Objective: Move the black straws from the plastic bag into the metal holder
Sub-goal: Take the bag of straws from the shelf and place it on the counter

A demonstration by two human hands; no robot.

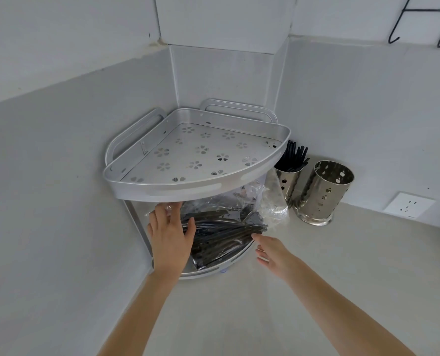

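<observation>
Left hand (168, 233) flat on plastic bag (224, 227), right hand (271, 250) beside straws (229, 237)

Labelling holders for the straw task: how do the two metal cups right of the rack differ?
The near metal holder looks empty; the far metal holder has black straws standing in it. The near one stands in the open; the far one sits partly behind the rack's top shelf. Both are shiny, perforated and upright.

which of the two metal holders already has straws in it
The left metal holder, partly tucked under the shelf; black straws stick out. The right holder looks empty.
</observation>
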